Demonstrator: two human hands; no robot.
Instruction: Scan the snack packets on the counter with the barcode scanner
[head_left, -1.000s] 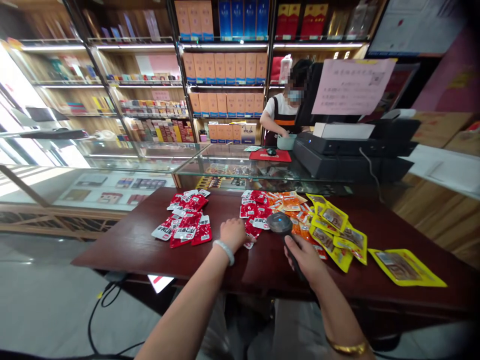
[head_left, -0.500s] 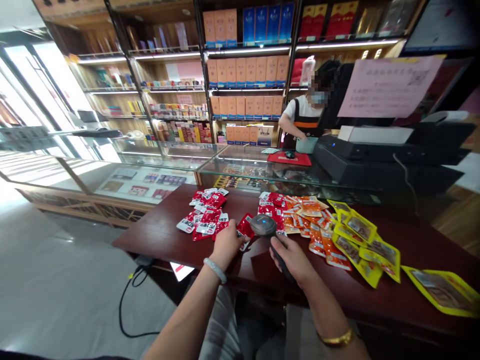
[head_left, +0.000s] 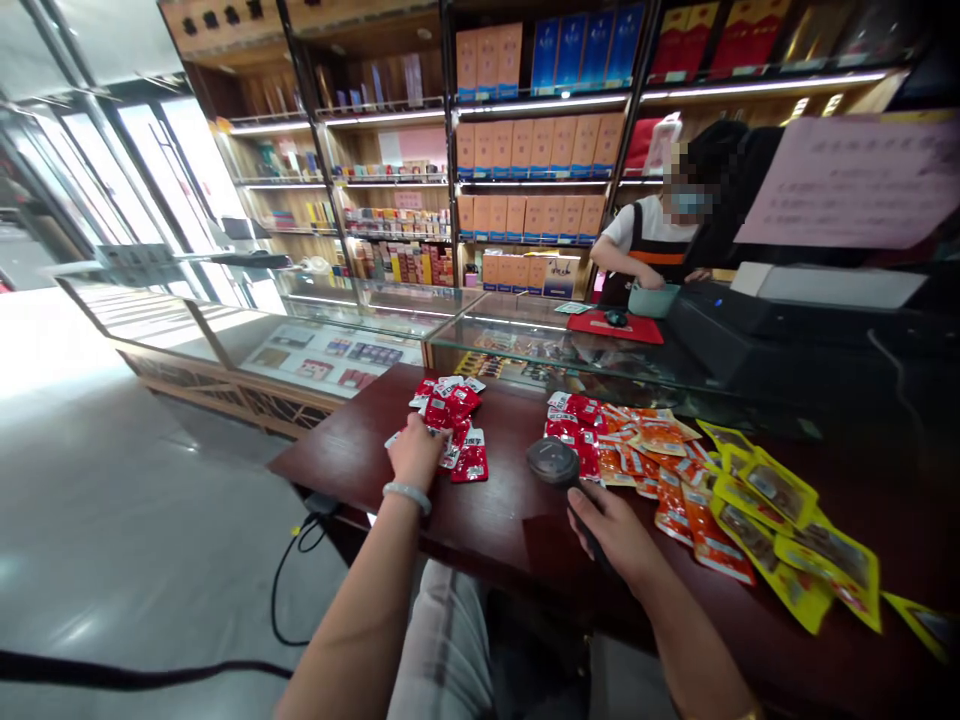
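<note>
My right hand (head_left: pixel 616 528) grips a dark handheld barcode scanner (head_left: pixel 553 462), its head just left of a spread of red snack packets (head_left: pixel 576 418) and orange packets (head_left: pixel 664 440). My left hand (head_left: pixel 414 452), with a pale bracelet at the wrist, rests on the near edge of a separate pile of red packets (head_left: pixel 454 420) at the left of the dark wooden table (head_left: pixel 495 520); whether its fingers hold a packet is hidden. Yellow packets (head_left: pixel 780 500) lie further right.
A glass display counter (head_left: pixel 480 330) stands behind the table. A person in a white shirt and mask (head_left: pixel 652 240) works at a till with a black register (head_left: pixel 787 330). Shelves of boxes fill the back wall. A black cable (head_left: pixel 292 570) runs across the floor at the left.
My left hand carried a red packet from beside the scanner leftward to the left pile. The view swung left; the scanner hand stayed near the right-hand packets.
</note>
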